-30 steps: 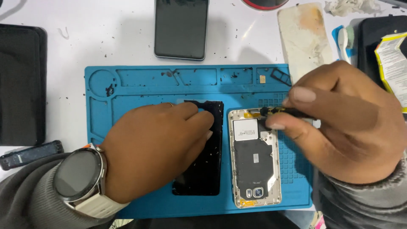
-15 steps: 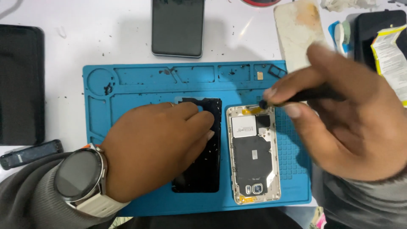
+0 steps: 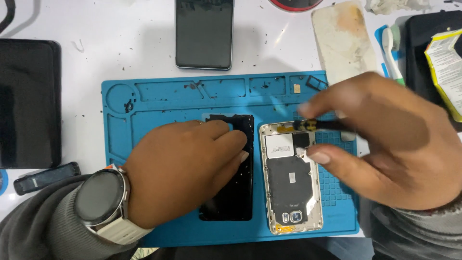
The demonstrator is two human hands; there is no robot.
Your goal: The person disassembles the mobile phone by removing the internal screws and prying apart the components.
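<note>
Left hand lies flat, fingers spread on black frame; right hand fingers pinch a thin tool over the likely fragile open phone: grip by edges.

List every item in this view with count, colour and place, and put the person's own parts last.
repair mat: 1, blue, centre of the white table
opened phone: 1, gold frame with dark insides, right part of the mat
black frame panel: 1, black, on the mat left of the opened phone
slim tool: 1, black and yellow, over the opened phone's top end
intact phone: 1, dark screen, above the mat
back cover: 1, white with orange stains, upper right
tablet: 1, black, far left
wristwatch: 1, dark face, pale strap, left wrist
left hand: pressing on the black frame panel
right hand: fingers pinching the slim tool
</note>
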